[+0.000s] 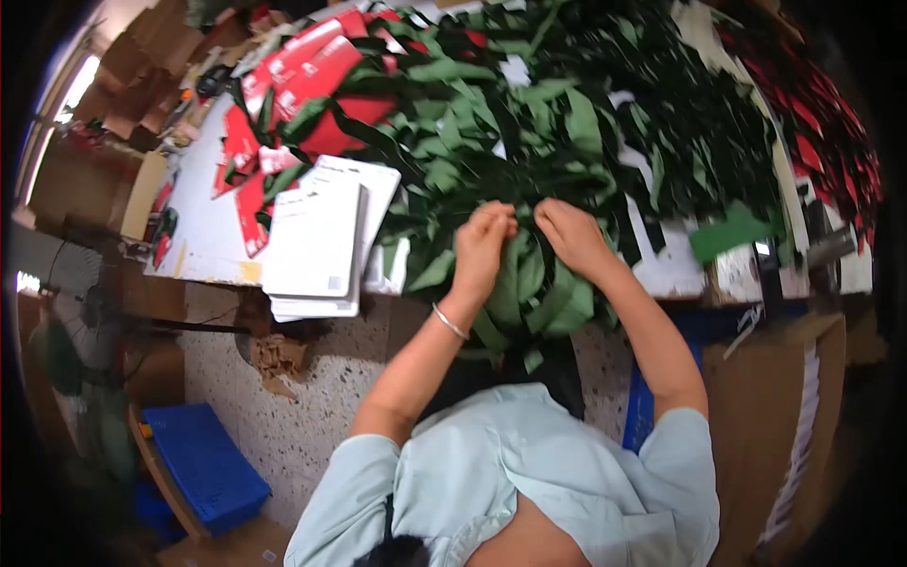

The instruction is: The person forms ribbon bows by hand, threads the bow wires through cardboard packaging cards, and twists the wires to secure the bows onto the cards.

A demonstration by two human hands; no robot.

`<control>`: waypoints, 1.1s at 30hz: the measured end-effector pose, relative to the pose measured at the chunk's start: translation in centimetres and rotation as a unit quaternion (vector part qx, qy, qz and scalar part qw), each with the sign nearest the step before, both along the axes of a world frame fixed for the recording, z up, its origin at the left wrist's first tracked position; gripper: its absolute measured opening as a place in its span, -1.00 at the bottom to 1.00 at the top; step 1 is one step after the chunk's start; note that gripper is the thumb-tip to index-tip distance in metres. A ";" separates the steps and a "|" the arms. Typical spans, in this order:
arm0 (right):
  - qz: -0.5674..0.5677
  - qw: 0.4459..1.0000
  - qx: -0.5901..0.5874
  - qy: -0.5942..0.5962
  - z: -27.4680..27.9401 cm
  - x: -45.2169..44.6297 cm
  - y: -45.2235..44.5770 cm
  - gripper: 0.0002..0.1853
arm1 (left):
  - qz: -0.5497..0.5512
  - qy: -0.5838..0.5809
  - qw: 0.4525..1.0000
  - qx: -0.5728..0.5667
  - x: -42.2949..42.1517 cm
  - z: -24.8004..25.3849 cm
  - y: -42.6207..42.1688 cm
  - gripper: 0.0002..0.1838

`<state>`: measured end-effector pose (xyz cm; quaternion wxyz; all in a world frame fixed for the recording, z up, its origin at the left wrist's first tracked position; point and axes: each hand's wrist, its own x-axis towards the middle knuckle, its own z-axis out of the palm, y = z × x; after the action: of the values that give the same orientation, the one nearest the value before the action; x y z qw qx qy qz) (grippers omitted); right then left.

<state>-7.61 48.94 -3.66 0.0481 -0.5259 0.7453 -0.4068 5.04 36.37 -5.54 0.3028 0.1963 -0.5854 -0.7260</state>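
The green artificial leaves (583, 123) heap across the surface (203, 248), some drooping over its near edge between the forearms. Fingers curl inward on the left hand (484, 248) and right hand (573, 238); whether either grip has a leaf pinched, I cannot tell. A tug on tangled leaves could drag others off that edge; a leftward elbow swing could topple the overhanging white card stack (310, 244).

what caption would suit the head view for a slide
Left hand and right hand close together over green pieces heaped on a table, with a white stack to the left.
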 end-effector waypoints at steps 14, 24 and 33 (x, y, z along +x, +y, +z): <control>-0.052 0.910 0.022 0.410 1.5 1.7 -0.4 -0.92 | 0.029 -0.026 0.990 -0.133 -1.6 0.0 0.7 -0.78; -0.021 0.962 -0.075 0.260 0.9 2.3 -1.4 -0.85 | -0.015 -0.019 0.999 -0.021 -1.7 -0.6 -0.6 -0.77; -0.115 0.970 -0.151 -0.150 0.1 2.4 -1.3 -0.87 | -0.001 -0.072 0.997 -0.020 -1.9 0.3 -0.4 -0.78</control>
<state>-5.16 47.60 -3.61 0.0325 -0.3709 0.7151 -0.5916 3.17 35.99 -5.20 0.2631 0.2415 -0.6203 -0.6983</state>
